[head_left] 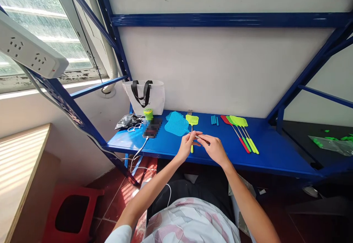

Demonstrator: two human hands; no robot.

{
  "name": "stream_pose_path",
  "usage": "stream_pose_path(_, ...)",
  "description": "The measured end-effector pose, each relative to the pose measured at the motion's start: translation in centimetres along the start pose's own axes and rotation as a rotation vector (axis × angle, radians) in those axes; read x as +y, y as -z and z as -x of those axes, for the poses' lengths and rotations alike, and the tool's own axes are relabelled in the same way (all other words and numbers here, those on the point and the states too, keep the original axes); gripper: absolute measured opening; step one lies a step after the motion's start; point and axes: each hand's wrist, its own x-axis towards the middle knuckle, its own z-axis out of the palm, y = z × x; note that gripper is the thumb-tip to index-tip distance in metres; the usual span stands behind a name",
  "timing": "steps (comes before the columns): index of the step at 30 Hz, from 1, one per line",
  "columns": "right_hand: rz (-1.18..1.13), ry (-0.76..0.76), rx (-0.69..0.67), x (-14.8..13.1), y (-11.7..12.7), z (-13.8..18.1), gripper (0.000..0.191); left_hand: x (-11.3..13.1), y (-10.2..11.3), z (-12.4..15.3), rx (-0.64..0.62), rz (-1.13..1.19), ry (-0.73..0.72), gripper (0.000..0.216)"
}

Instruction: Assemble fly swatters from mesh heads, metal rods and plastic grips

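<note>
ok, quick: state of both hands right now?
Left hand: closed, holding the blue fly swatter just below its head.
Right hand: closed, holding the same swatter's thin rod farther from the head.

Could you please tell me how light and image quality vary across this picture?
Head view: bright window at upper left; head view: sunlit stripes on the wooden top, dark shadow beneath the blue table; head view: pixelation over the dark device, blue fly swatter fairly sharp.

Small workroom, apparently: blue metal bench [275,147] against wall [220,74], power strip [30,46] beyond left edge (window [49,22] behind), fly swatters [246,145] laid side by side.
</note>
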Motion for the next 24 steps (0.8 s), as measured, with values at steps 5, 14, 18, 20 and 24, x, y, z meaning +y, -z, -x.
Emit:
stream_pose_path(5,0.046,-0.02,-0.068,0.0,0.6,-0.1,0.038,0.4,0.8,-0.4,-0.045,-0.036,0.017,0.072)
stream_pose_path(14,0.331,-0.261,-0.071,5.7,2.3,-1.2,0.049,-1.2,5.7,-2.3,-0.012,-0.72,-0.101,0.055)
stream_pose_path(18,0.296,-0.347,-0.016,9.0,1.7,-1.8,0.057,-2.1,6.0,-1.9,-0.141,-1.066,-0.113,0.057)
stream_pose_path(20,0.301,-0.373,-0.009,10.0,1.2,-2.0,0.055,-2.3,5.3,-1.5,-0.243,-1.198,-0.104,0.055)
stream_pose_path(24,0.351,-0.42,-0.019,10.6,0.7,-2.1,0.055,-2.5,3.9,-0.5,-0.334,-1.272,-0.028,0.048)
